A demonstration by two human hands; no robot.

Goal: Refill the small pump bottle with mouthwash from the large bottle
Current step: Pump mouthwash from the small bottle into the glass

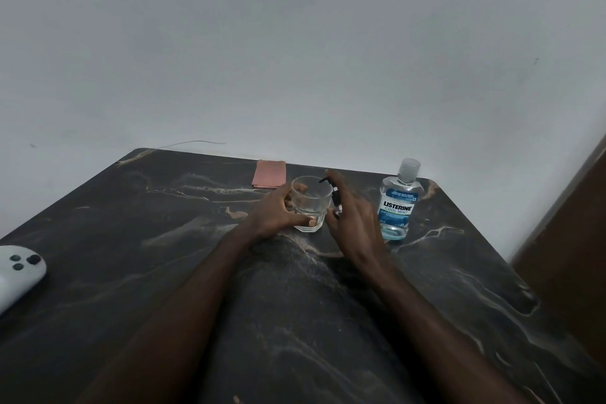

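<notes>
At nine o'clock, on the near left edge of the dark marble-patterned table, lies a white rounded plastic device with three dark dots on top. At twelve o'clock, against the far edge, a pink folded cloth lies flat. Just on the six o'clock side of it my left hand grips a clear faceted glass tumbler, thumb low across the near side and fingers curled round the far left wall; the tumbler stands upright on the table. Right beside it, at its three o'clock, my right hand is wrapped round the small pump bottle with a black pump head, forefinger lying over the top. Only the black head and neck show; my palm hides the body. Further toward three o'clock stands the large clear plastic mouthwash bottle, upright with its clear cap on, a blue label and a little pale blue liquid at the bottom, near my right hand but apart from it.
</notes>
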